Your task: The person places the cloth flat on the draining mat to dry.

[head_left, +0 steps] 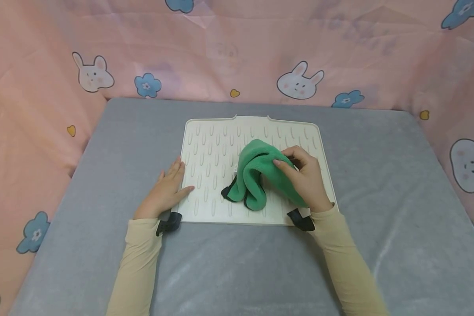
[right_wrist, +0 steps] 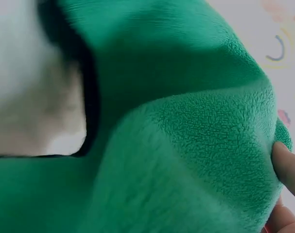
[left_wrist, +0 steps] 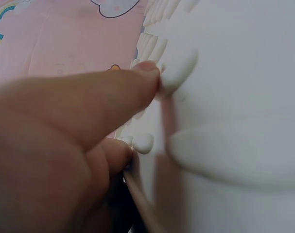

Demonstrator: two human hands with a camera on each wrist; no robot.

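Note:
A green cloth (head_left: 256, 171) with dark edging stands bunched in folds over the white ridged mat (head_left: 205, 145). My right hand (head_left: 306, 175) pinches its right side between thumb and fingers; the right wrist view shows the plush cloth (right_wrist: 200, 141) up close, with the thumb and fingertips at its edge. On the mat's left edge rests my left hand (head_left: 166, 188), fingers straight and thumb spread over the surface. In the left wrist view that hand (left_wrist: 74, 111) lies beside the raised ridges (left_wrist: 181, 73) of the mat.
A grey cloth-covered table (head_left: 237, 267) carries the mat. Behind and to the sides hangs a pink curtain (head_left: 205, 52) printed with rabbits and flowers. Each wrist wears a dark strap, one at the left cuff (head_left: 169, 223) and one at the right (head_left: 301, 220).

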